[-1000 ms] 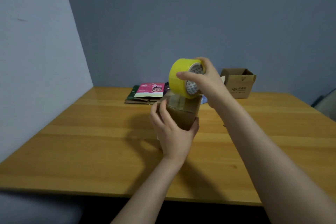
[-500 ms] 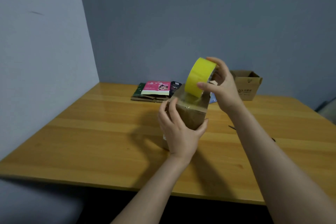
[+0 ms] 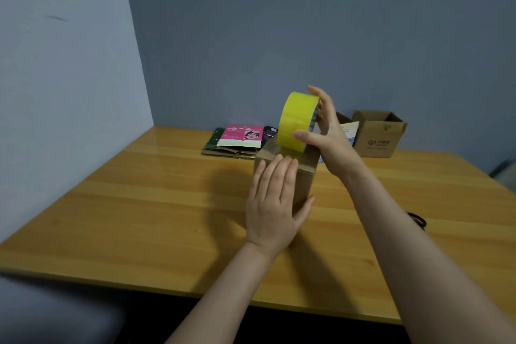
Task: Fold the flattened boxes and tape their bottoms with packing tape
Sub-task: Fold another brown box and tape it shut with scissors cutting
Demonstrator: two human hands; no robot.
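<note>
- The left grip (image 3: 275, 204) covers most of the near face of the box (image 3: 305, 176); only its top and 3 o'clock side show.
- The right grip (image 3: 329, 142) hides most of the tape roll (image 3: 296, 123)'s core.
- A dark ring (image 3: 417, 220) at 3 o'clock on the counter (image 3: 139, 204) is half hidden behind the right forearm; it is unidentifiable.
- A packet (image 3: 347, 132) at 1 o'clock is mostly behind the right grip.
- Print on the open box (image 3: 378, 134) is too small to read.
- A grey shape (image 3: 506, 173) at 3 o'clock is cut off by the edge.
</note>
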